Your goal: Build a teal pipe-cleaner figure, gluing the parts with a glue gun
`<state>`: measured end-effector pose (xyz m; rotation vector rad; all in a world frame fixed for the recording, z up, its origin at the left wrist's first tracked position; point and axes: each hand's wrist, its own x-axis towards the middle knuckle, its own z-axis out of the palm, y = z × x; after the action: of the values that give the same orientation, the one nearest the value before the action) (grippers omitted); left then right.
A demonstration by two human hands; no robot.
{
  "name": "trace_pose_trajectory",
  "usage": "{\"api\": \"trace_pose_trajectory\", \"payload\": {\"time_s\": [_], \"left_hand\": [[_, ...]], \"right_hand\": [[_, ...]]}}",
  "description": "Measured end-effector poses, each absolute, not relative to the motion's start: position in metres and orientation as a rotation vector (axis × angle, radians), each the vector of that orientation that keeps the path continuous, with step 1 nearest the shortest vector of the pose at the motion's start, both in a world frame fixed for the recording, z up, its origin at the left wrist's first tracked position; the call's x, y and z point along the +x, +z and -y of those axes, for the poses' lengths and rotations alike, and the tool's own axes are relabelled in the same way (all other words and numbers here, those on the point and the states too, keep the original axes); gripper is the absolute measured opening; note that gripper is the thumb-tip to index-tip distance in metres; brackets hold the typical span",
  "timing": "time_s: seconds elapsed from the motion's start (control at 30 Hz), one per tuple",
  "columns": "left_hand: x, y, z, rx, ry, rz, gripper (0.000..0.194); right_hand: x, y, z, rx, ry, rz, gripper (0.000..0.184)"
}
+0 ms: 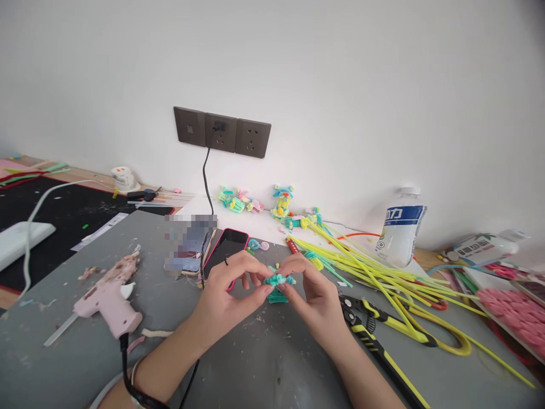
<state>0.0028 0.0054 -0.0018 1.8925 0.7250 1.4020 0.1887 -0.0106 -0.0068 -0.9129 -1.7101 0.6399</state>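
A small teal pipe-cleaner figure (277, 280) is pinched between both hands over the middle of the grey mat. My left hand (232, 289) holds its left side with thumb and forefinger, and a dark ring is on one finger. From the other side, my right hand (313, 292) grips it between thumb and fingertips. Just below the fingers a darker teal piece (278, 296) shows; whether it joins the figure I cannot tell. Behind the left hand lies a phone with a pink edge (227, 250).
A pink glue gun (111, 301) lies at left with its cord near my left arm. Yellow-black pliers (383, 358) and yellow pipe cleaners (383, 267) spread at right. Finished-looking pipe-cleaner figures (282, 201) stand along the wall, near a white bottle (400, 227).
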Motion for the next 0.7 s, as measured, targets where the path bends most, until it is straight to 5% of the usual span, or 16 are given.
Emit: {"api": "trace_pose_trajectory", "payload": {"time_s": [0.7], "left_hand": [[0.0017,0.0023,-0.0051,1.919,1.362,-0.729,0.011]], "right_hand": [[0.1874,-0.0114,0.0103,-0.897,0.684,1.665,0.008]]}}
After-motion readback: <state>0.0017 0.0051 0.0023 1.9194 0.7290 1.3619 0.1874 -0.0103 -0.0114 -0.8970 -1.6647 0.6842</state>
